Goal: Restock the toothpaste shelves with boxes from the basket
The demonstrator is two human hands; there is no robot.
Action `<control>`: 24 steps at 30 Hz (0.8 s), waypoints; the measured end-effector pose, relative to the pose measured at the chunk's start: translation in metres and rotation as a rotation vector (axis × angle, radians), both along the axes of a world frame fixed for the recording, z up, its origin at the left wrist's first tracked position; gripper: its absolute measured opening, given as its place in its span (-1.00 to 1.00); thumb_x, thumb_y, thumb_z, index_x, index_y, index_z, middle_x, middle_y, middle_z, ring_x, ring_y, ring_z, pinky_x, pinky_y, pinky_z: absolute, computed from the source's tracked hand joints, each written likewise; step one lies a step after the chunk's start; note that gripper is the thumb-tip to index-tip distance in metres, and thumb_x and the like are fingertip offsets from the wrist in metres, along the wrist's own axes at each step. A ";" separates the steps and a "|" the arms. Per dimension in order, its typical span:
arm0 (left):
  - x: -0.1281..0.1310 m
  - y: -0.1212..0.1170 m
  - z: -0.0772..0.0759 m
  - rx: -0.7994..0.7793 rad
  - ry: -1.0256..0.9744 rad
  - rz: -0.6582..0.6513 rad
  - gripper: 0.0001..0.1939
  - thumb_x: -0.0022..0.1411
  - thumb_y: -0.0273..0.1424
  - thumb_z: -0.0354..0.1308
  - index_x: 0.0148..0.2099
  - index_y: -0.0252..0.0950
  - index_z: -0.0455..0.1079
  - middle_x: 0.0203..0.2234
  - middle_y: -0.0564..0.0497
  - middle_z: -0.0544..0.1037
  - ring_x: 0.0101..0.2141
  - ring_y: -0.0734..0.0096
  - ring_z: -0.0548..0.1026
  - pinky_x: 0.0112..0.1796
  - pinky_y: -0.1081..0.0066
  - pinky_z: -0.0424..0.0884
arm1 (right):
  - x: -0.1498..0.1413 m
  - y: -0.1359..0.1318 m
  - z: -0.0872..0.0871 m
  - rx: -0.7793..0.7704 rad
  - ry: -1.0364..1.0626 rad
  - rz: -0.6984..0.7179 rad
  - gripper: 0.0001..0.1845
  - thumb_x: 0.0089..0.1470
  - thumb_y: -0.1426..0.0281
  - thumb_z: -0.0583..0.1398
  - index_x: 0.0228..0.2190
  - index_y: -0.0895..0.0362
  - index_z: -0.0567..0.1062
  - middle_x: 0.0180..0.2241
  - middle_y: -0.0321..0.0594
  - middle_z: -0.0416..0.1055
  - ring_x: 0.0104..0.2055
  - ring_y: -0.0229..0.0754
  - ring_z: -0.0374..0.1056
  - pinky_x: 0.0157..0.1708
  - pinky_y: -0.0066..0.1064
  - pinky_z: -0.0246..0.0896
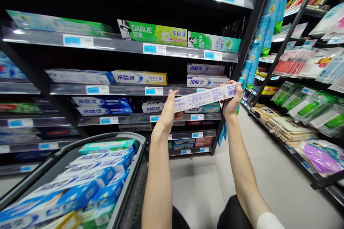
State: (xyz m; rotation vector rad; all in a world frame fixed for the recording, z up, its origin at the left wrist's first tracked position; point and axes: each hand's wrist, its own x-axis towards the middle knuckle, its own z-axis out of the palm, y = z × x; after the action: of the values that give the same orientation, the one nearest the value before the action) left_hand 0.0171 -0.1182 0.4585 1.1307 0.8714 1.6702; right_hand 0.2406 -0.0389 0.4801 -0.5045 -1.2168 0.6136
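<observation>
Between my two hands is a long white toothpaste box [205, 97] with purple print and a barcode near its right end. My left hand [168, 109] grips its left end, thumb up along the edge. Fingers of my right hand [233, 98] are closed round the other end, which is raised a little. Just behind it, two stacked white toothpaste boxes [205, 80] lie at the right of the middle shelf. A yellow-and-white toothpaste box [139, 77] lies farther left on that shelf.
A grey basket [143, 136] full of toothpaste boxes stands at lower left. Green Darlie boxes [153, 33] lie on the shelf above. To the right, across the tiled floor [193, 182], a rack [288, 143] holds bagged goods. Blue packets [252, 53] hang at the shelf's end.
</observation>
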 end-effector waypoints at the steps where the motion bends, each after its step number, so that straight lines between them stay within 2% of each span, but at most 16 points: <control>1: 0.002 0.000 0.000 -0.001 -0.013 -0.006 -0.26 0.30 0.27 0.09 0.24 -0.17 0.39 -0.50 0.09 0.29 -0.61 0.52 0.22 -0.63 0.53 0.10 | 0.002 0.002 0.001 -0.009 0.035 0.014 -0.37 0.22 -0.26 -0.01 -0.15 0.00 0.44 -0.29 -0.21 0.52 -0.33 -0.10 0.53 -0.46 -0.28 0.48; 4: 0.006 0.005 0.000 0.075 -0.071 0.080 -0.38 0.30 0.16 0.21 0.19 -0.14 0.44 -0.31 -0.03 0.45 -0.45 0.41 0.40 -0.53 0.49 0.30 | 0.007 0.011 0.001 -0.011 -0.023 0.059 -0.40 0.25 -0.22 0.02 -0.12 0.02 0.45 -0.26 -0.21 0.52 -0.27 -0.09 0.55 -0.39 -0.26 0.54; 7: 0.005 0.012 -0.001 0.173 -0.130 0.192 -0.46 0.28 0.02 0.31 0.20 -0.09 0.44 -0.03 -0.10 0.51 -0.20 0.27 0.51 -0.37 0.46 0.41 | 0.014 0.019 -0.004 0.014 -0.201 0.080 -0.39 0.19 -0.17 0.18 0.06 -0.03 0.43 -0.18 -0.21 0.51 -0.29 -0.13 0.54 -0.44 -0.30 0.53; 9: 0.002 0.016 -0.002 0.217 -0.162 0.237 -0.44 0.27 -0.04 0.34 0.25 -0.04 0.40 0.10 -0.11 0.48 -0.08 0.22 0.52 -0.29 0.44 0.44 | 0.016 0.023 -0.009 0.063 -0.325 0.112 -0.26 0.10 -0.13 0.32 0.19 -0.09 0.35 -0.12 -0.22 0.50 -0.34 -0.17 0.50 -0.50 -0.34 0.50; 11: -0.001 0.017 -0.003 0.252 -0.179 0.274 -0.41 0.27 -0.06 0.35 0.29 -0.01 0.37 0.19 -0.10 0.44 0.00 0.18 0.51 -0.23 0.41 0.46 | 0.017 0.024 -0.012 0.132 -0.416 0.135 -0.12 0.03 -0.09 0.39 0.27 -0.15 0.26 -0.04 -0.20 0.47 -0.33 -0.18 0.48 -0.49 -0.34 0.52; 14: -0.002 0.018 -0.004 0.274 -0.181 0.330 -0.44 0.30 -0.08 0.31 0.30 -0.01 0.37 0.20 -0.09 0.45 0.06 0.13 0.50 -0.16 0.36 0.49 | 0.015 0.026 -0.014 0.213 -0.468 0.104 -0.04 -0.02 -0.07 0.43 0.30 -0.18 0.21 0.15 -0.14 0.38 -0.10 -0.04 0.51 -0.25 -0.18 0.61; 17: -0.003 0.020 -0.006 0.280 -0.168 0.363 -0.50 0.31 -0.13 0.30 0.27 -0.02 0.42 0.22 -0.08 0.45 0.14 0.08 0.47 -0.06 0.31 0.51 | 0.013 0.029 -0.014 0.261 -0.520 0.039 0.03 -0.08 -0.06 0.47 0.31 -0.12 0.21 0.21 -0.06 0.35 0.13 0.12 0.44 0.04 0.01 0.53; 21: -0.003 0.025 -0.007 0.311 -0.167 0.400 -0.54 0.27 -0.13 0.37 0.16 -0.12 0.48 0.24 -0.10 0.42 0.24 0.10 0.40 0.06 0.32 0.47 | 0.006 0.034 -0.020 0.264 -0.587 -0.101 0.06 -0.14 0.02 0.52 0.29 -0.03 0.24 0.15 0.00 0.42 0.11 0.16 0.45 0.12 0.06 0.43; 24: -0.002 0.027 -0.008 0.322 -0.189 0.401 -0.55 0.27 -0.04 0.35 0.07 -0.17 0.47 0.09 -0.11 0.51 0.14 0.17 0.47 0.03 0.34 0.47 | 0.001 0.036 -0.026 0.286 -0.613 -0.230 -0.07 -0.08 0.05 0.49 0.24 -0.03 0.30 0.12 -0.01 0.44 0.14 0.15 0.42 0.16 0.05 0.37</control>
State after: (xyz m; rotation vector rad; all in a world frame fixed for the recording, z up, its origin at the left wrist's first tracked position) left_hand 0.0150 -0.0915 0.4508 1.0288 0.7588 2.2730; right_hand 0.2415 -0.0024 0.4542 -0.5994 -1.7608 0.0734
